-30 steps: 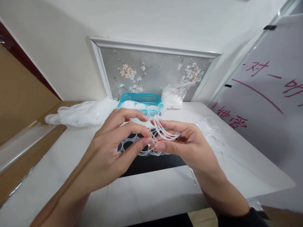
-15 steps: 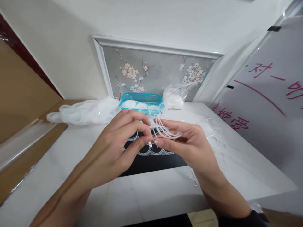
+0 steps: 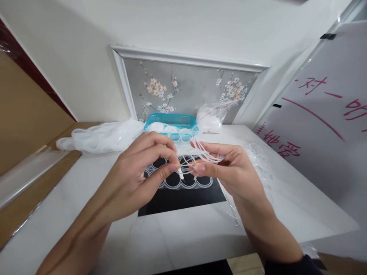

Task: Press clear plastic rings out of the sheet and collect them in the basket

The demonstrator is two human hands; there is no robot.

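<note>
My left hand (image 3: pixel 146 168) is closed, thumb and forefinger pinching a narrow white strip (image 3: pixel 181 173) with a dark pointed tip. A thin strand runs from those fingertips toward my right hand (image 3: pixel 229 168). That hand is closed round a bundle of thin white plastic loops (image 3: pixel 210 156), which fan out past its fingertips. Just beneath both hands, a clear plastic frame with rows of round openings (image 3: pixel 197 186) lies on a black mat (image 3: pixel 183 200). The fingers hide part of the frame.
Behind the hands stands a blue plastic tray (image 3: pixel 172 116) with white round pieces in it. A bag of white material (image 3: pixel 212 118) is to its right, a long clear sleeve of rings (image 3: pixel 103 135) to its left. Loose clear scraps (image 3: pixel 259 164) lie at right.
My hands have drawn slightly apart, the left moving a little leftward. Strands now stretch between them, and more of the frame and mat shows.
</note>
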